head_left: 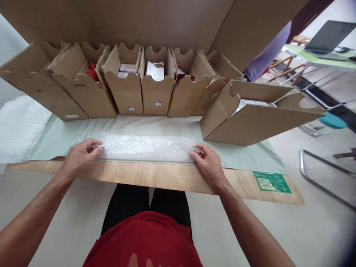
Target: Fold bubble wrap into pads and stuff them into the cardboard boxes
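A red shirt (144,241) fills the near edge, both forearms reaching over it to the wooden table (167,180). A clear, pebbled strip of bubble wrap (147,148) lies flat along the front of the green cloth (66,139). The left hand (83,154), fingers curled, pinches its left end. The right hand (207,161) pinches its right end. Open cardboard boxes (128,91) stand behind.

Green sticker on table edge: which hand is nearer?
Right. The right hand holds the right end of the bubble wrap, just left of the green sticker; the left hand holds the far left end.
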